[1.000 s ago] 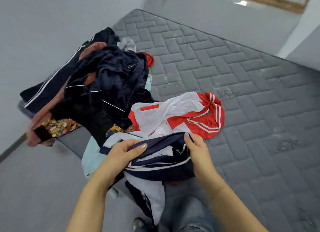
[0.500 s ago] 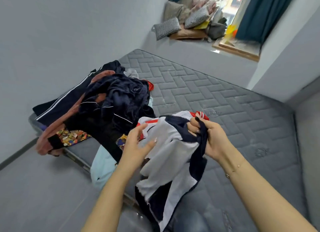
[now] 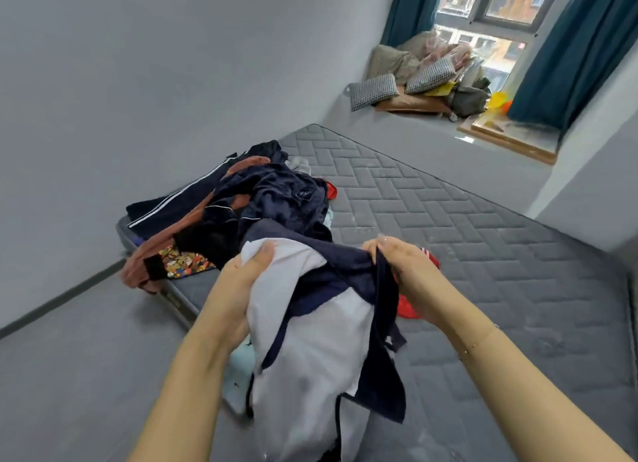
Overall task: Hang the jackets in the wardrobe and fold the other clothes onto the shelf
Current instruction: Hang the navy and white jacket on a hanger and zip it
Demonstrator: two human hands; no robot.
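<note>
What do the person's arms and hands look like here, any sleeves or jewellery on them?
Both forearms are bare, with no sleeves in view. The right wrist carries a thin, fine chain bracelet. The left hand and right hand wear no gloves, and no rings or watch show. The fingernails look fairly long, but the frame is too blurred to tell whether they are polished.
</note>
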